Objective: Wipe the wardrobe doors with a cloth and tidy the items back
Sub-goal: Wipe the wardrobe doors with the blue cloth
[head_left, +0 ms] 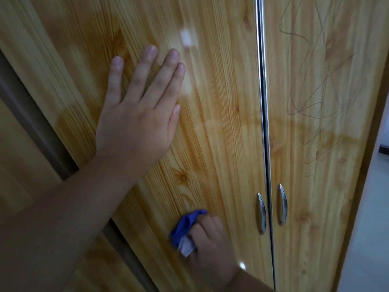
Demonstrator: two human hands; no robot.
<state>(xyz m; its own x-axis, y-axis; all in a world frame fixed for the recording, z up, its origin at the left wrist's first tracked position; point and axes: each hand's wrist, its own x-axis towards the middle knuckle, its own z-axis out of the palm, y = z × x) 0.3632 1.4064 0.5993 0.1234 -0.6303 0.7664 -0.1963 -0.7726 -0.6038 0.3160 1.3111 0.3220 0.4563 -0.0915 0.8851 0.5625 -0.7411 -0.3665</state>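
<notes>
In the head view, the left hand (136,106) lies flat on the left door (214,91), fingers straight and slightly spread, palm to the wood, holding nothing; I judge it is there to brace the door so that it does not give or swing under the rubbing; below it and a little to the right, the right hand (212,245) has its fingers curled round a bunched blue cloth (185,225), a whitish part of which shows under the fingers, and presses it against the same door; bunching it probably gives a firm pad to push with; the picture is blurred around this hand, so I cannot tell how the thumb lies; just right of the right hand hang two metal handles (261,213), one on each door, either side of the bright strip (263,81) where the doors meet; both doors look closed; beyond the strip, above and right of both hands, the right door (336,197) carries thin pen scribbles (315,81), well apart from the cloth; a faint curved mark crosses both doors at a height between the two hands, and whether it is a damp edge or a reflection I cannot tell; the wiping seems to be on the lower left door, with the scribbled door probably left to do; no items to tidy show; far right of the right hand is pale floor (370,207).
</notes>
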